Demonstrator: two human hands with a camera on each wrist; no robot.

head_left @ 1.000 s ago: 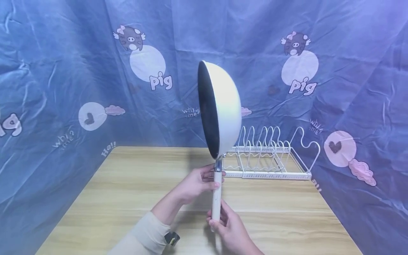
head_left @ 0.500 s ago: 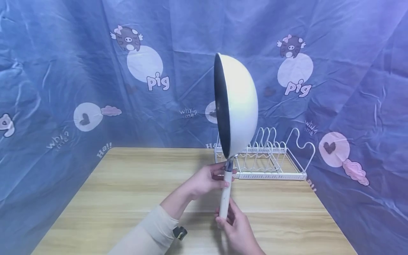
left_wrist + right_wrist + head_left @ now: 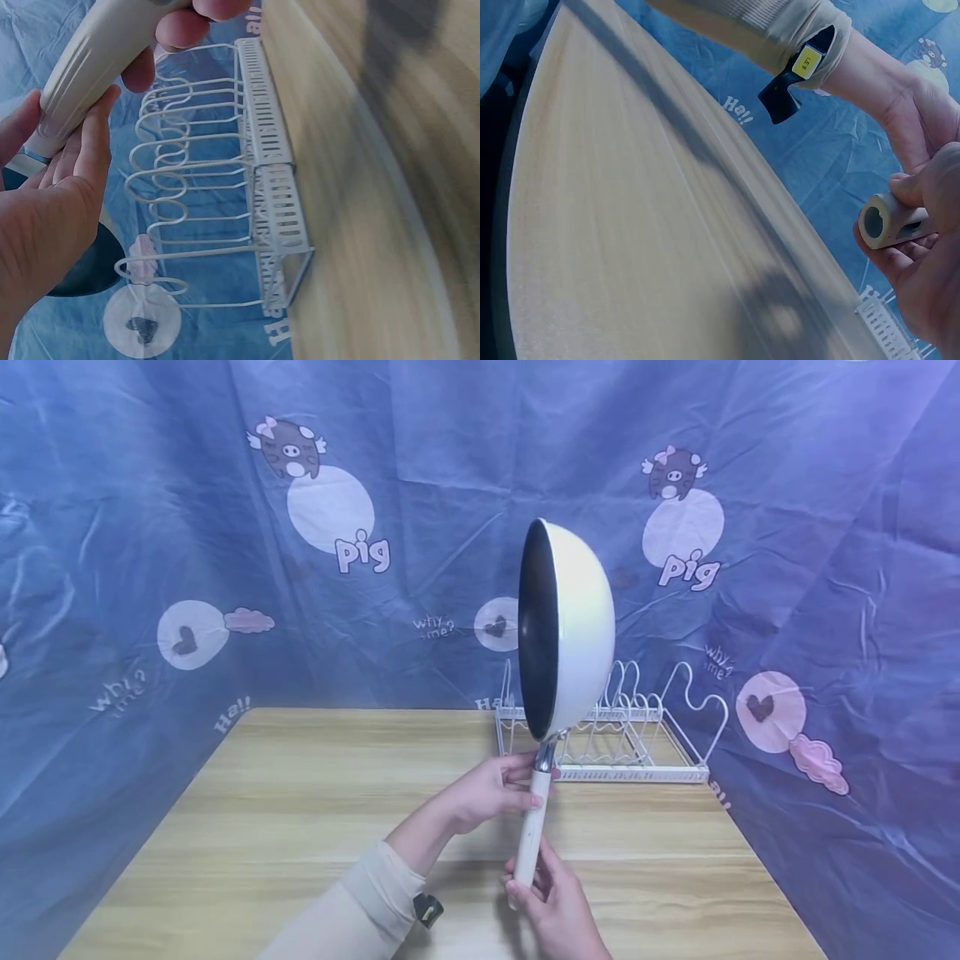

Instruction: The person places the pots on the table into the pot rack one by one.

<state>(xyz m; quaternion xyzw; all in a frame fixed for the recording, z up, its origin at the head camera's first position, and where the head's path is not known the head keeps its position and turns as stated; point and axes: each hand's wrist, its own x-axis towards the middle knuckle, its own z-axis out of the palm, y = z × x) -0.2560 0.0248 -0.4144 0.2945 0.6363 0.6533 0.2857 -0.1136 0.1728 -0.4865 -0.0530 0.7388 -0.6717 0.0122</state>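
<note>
A deep frying pan [image 3: 587, 627], white outside and dark inside, is held up over the table with its handle [image 3: 529, 839] pointing down. Its dark inner side faces left. My left hand [image 3: 483, 795] grips the handle's upper part, just below the metal neck. Lower down, my right hand [image 3: 558, 902] holds the handle near its end. In the left wrist view the pale handle [image 3: 97, 67] lies between the fingers of both hands. The hollow handle end [image 3: 875, 222] shows between the right thumb and fingers in the right wrist view.
Behind the pan, at the back right of the wooden table [image 3: 337, 793], stands a white wire rack [image 3: 630, 774] with upright loops. Blue printed cloth [image 3: 420, 460] hangs around the table's back and sides. A black strap [image 3: 428, 910] sits at the left sleeve.
Both hands have carried the pan to the right, so it overlaps more of the rack. It rose a little, then came down again. The head view has shifted slightly right.
</note>
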